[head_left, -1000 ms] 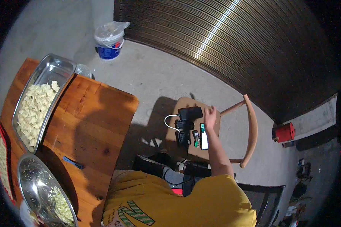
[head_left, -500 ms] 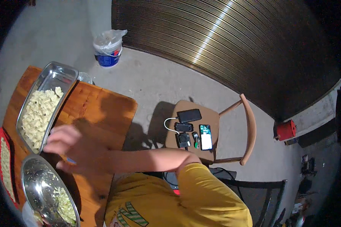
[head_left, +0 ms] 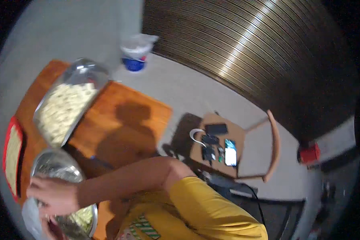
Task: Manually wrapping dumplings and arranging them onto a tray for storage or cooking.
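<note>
1. I see one hand (head_left: 52, 196) lying on the rim of the round metal bowl (head_left: 56, 168) at the table's (head_left: 124, 120) near edge, probably to steady it.
2. Its fingers are blurred (I cannot tell whether they grip); which hand it is and the bowl's contents are unclear.
3. The steel tray (head_left: 68, 104) sits beside it.

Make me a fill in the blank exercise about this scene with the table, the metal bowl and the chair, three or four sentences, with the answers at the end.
1. The hand reaches across to the round metal ____ at the wooden table's near corner.
2. The rectangular metal tray of pale food pieces lies on the ____.
3. The phone with the lit screen lies on the seat of the wooden ____.
4. The person's shirt is ____.

Missing words: bowl; table; chair; yellow
</note>
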A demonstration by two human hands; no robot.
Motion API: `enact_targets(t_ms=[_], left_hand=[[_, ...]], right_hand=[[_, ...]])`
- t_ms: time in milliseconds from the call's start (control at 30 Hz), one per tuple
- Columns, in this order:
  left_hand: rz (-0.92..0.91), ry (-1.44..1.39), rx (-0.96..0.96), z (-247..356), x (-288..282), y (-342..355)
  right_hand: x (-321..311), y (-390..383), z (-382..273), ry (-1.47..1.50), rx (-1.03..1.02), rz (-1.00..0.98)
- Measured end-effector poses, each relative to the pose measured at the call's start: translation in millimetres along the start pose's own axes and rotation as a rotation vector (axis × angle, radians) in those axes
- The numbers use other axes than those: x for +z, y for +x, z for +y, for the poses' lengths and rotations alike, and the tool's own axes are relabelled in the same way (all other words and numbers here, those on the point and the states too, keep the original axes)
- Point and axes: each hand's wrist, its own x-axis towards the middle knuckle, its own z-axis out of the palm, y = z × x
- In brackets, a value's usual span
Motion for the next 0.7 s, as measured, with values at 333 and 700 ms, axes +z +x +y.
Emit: enact_targets(t_ms=[333,700], left_hand=[[-0.083,-0.540,-0.497,88,28,41],[0.222,-0.317,-0.346,101,-249,4]], right_hand=[[48,28,-48,-0.090,0.590,0.025],[306,202,-30,-0.027,0.532,-0.280]])
